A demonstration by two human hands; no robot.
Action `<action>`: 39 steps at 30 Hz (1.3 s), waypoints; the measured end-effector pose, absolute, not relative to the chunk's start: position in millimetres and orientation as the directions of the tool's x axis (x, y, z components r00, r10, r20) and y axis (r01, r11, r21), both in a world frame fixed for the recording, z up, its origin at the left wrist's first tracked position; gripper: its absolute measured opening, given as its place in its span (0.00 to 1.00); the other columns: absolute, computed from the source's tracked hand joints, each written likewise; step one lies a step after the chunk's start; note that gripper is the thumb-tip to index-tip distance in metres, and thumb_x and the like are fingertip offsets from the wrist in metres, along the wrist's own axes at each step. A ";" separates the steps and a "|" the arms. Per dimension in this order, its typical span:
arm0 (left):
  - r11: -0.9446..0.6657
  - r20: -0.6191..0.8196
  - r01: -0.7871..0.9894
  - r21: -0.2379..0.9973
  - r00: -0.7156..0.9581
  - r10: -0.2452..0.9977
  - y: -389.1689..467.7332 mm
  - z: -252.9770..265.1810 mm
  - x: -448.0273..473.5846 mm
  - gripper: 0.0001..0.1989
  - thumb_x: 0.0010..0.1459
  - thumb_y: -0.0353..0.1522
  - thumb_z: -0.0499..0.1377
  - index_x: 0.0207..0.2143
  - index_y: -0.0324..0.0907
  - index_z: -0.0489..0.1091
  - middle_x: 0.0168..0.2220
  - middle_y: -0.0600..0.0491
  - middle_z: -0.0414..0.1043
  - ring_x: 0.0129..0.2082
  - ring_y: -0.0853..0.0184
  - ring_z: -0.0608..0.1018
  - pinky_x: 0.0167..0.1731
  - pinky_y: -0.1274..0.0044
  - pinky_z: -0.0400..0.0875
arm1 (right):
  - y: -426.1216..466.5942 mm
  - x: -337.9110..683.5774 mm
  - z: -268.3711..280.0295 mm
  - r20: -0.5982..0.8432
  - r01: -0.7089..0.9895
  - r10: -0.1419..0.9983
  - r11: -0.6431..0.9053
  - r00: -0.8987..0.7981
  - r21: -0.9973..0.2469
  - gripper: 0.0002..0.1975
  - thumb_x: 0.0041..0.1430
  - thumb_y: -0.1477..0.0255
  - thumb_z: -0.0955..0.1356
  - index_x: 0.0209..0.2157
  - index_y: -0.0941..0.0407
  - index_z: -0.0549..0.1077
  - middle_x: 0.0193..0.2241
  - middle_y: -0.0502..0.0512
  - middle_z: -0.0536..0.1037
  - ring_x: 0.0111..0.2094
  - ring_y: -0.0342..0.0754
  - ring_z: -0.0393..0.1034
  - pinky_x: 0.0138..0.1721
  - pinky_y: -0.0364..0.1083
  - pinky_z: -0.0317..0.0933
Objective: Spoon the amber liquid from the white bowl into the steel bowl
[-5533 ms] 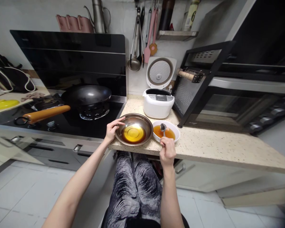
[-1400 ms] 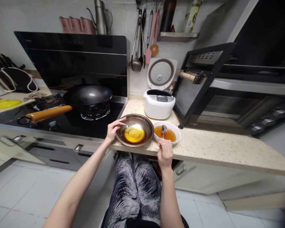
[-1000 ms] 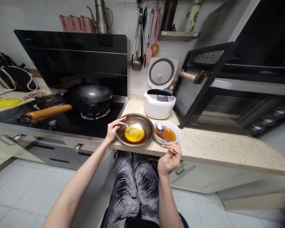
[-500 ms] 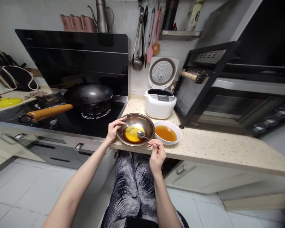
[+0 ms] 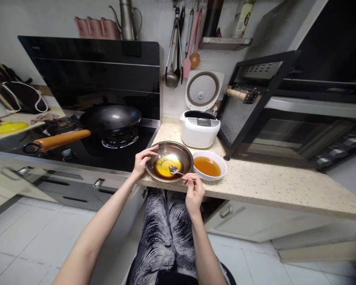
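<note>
A steel bowl (image 5: 184,152) with clear amber liquid in its bottom stands at the counter's front edge. My left hand (image 5: 141,161) grips its left rim, fingers over the edge and thumb side hidden. In my right hand (image 5: 194,192) a metal spoon (image 5: 174,170) is pinched by its handle. The spoon's head is over the liquid inside the bowl; whether it touches the surface I cannot tell. Just right of the steel bowl, close against it, a white bowl (image 5: 223,169) holds orange-brown liquid.
Behind the bowls stands a white rice cooker (image 5: 200,132) with its lid up. To the left, a black wok (image 5: 111,118) with a wooden handle (image 5: 62,140) sits on the stove. A black rack (image 5: 249,114) with an oven borders the counter (image 5: 284,190) at right.
My right hand and the spoon have shifted slightly left and toward the near side of the steel bowl. My left hand keeps its place on the rim.
</note>
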State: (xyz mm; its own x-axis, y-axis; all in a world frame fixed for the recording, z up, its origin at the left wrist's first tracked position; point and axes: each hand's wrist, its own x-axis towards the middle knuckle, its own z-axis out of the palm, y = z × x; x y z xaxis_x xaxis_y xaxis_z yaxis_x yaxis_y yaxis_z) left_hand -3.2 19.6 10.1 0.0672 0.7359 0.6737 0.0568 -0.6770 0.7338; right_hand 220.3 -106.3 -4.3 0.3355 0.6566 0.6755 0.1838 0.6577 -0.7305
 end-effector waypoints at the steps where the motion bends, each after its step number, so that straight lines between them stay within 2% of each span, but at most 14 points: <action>1: -0.678 0.675 0.058 0.733 0.068 0.735 19.6 10.4 -3.1 0.17 0.50 0.27 0.54 0.34 0.43 0.84 0.54 0.48 0.81 0.57 0.52 0.80 0.62 0.59 0.70 | -106.2 220.1 -4.3 0.673 0.182 0.660 0.656 0.334 -0.733 0.12 0.73 0.69 0.63 0.34 0.54 0.72 0.31 0.50 0.75 0.29 0.42 0.67 0.33 0.42 0.64; 9: -0.684 0.681 0.051 0.727 0.068 0.729 17.9 12.3 -1.9 0.17 0.50 0.28 0.55 0.34 0.44 0.84 0.54 0.49 0.81 0.58 0.51 0.80 0.62 0.58 0.70 | -103.7 220.8 -5.9 0.640 0.176 0.695 0.621 0.327 -0.764 0.14 0.72 0.65 0.63 0.33 0.55 0.73 0.31 0.51 0.76 0.29 0.43 0.68 0.33 0.43 0.65; 23: -0.677 0.673 0.043 0.735 0.068 0.736 18.9 11.2 -2.5 0.17 0.50 0.28 0.55 0.34 0.44 0.84 0.54 0.48 0.81 0.57 0.51 0.80 0.62 0.58 0.69 | -96.3 224.5 -10.5 0.569 -0.016 0.692 0.641 0.445 -0.767 0.13 0.72 0.63 0.64 0.33 0.55 0.71 0.32 0.52 0.75 0.30 0.43 0.69 0.33 0.44 0.67; 32: -0.667 0.664 0.053 0.743 0.070 0.745 20.5 10.3 -3.3 0.17 0.50 0.28 0.54 0.34 0.44 0.84 0.54 0.48 0.81 0.58 0.50 0.79 0.63 0.58 0.69 | -103.4 227.5 -2.4 0.605 0.092 0.634 0.650 0.482 -0.754 0.14 0.72 0.63 0.63 0.34 0.55 0.71 0.33 0.53 0.75 0.29 0.43 0.70 0.33 0.45 0.67; 39: -0.665 0.661 0.053 0.745 0.074 0.746 21.2 8.8 -3.3 0.17 0.50 0.28 0.54 0.34 0.44 0.84 0.55 0.49 0.80 0.58 0.51 0.79 0.64 0.58 0.68 | -108.1 231.0 3.4 0.611 0.108 0.601 0.662 0.516 -0.742 0.12 0.73 0.65 0.63 0.35 0.55 0.70 0.33 0.53 0.75 0.30 0.44 0.70 0.34 0.45 0.68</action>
